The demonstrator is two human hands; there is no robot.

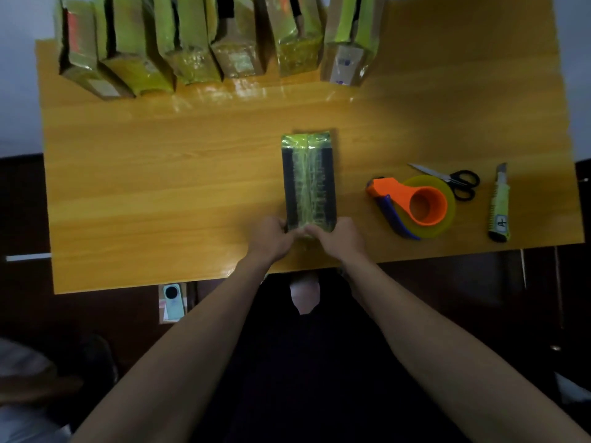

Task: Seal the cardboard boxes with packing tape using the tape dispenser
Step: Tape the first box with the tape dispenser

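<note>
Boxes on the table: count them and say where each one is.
7: six taped boxes stand in a row along the far edge; one box lies mid-table, near end held by both hands. Others may be hidden beyond the frame.

One head-worn camera looks steeply down (wide-angle) at the table (160,174) from close above.

Tape dispenser (412,204) right of box (308,180)

box (308,183): taped, lying on the counter (160,187)
hands: left hand (270,238) and right hand (339,236) pinch its near end
tape dispenser (412,204): right of box
</note>
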